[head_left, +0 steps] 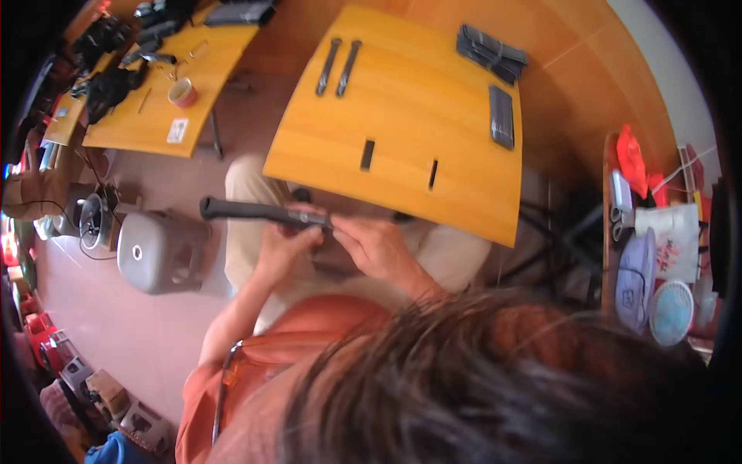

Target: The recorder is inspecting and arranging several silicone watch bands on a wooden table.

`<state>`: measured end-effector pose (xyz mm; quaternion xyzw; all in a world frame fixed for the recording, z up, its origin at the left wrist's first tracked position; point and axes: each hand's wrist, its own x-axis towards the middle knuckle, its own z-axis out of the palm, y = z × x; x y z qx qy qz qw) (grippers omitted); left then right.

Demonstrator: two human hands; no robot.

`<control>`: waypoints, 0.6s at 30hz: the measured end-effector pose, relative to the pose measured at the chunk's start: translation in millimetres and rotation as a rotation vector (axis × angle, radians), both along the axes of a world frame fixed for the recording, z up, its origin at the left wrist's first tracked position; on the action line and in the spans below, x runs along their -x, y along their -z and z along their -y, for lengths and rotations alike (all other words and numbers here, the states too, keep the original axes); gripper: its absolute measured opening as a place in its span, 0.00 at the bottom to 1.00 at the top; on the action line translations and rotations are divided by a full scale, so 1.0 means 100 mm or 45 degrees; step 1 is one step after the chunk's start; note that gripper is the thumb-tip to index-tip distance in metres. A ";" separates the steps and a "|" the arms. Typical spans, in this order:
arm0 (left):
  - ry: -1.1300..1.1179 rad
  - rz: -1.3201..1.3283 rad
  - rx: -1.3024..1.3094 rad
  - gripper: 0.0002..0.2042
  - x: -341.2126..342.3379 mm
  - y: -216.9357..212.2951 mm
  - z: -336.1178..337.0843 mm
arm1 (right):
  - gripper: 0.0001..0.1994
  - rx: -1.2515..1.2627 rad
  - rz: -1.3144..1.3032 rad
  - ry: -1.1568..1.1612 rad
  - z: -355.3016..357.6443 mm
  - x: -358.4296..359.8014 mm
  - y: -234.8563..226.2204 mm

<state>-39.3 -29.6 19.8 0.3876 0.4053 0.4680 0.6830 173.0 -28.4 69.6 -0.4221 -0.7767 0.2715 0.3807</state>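
Observation:
A black stick-shaped thing [243, 210] with a thick, dark sleeve at its left end lies across my lap, held nearly level; I cannot tell its exact kind. My left hand [284, 246] is closed round its middle, where a shinier dark section shows. At the right end, the fingers of my right hand [376, 246] close on the tip and partly cover it. Two similar black sticks [348, 69] lie side by side on the far left of the yellow table [417, 100] in front of me. Two short, flat black pieces [368, 155] rest nearer its front edge.
A bundle of dark packets [491, 52] and a single dark packet [502, 116] lie at the table's right side. To the left stand a grey stool [161, 251] and another table [154, 127] with a cup [182, 93]. A cluttered shelf [609, 232] is at the right.

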 end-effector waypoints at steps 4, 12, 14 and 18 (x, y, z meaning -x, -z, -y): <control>0.116 0.092 0.005 0.17 -0.34 0.54 -0.10 | 0.11 0.092 0.095 0.165 0.15 -0.28 0.64; 0.065 0.032 -0.087 0.14 -0.44 0.13 -0.09 | 0.13 0.199 -0.248 0.275 0.13 -0.39 0.29; 0.159 -0.065 -0.045 0.14 -0.41 0.02 -0.10 | 0.19 0.176 -0.486 0.253 0.11 -0.55 0.18; 0.014 0.068 -0.163 0.14 -0.28 -0.06 0.00 | 0.21 -0.132 -0.908 0.182 0.13 -0.81 -0.39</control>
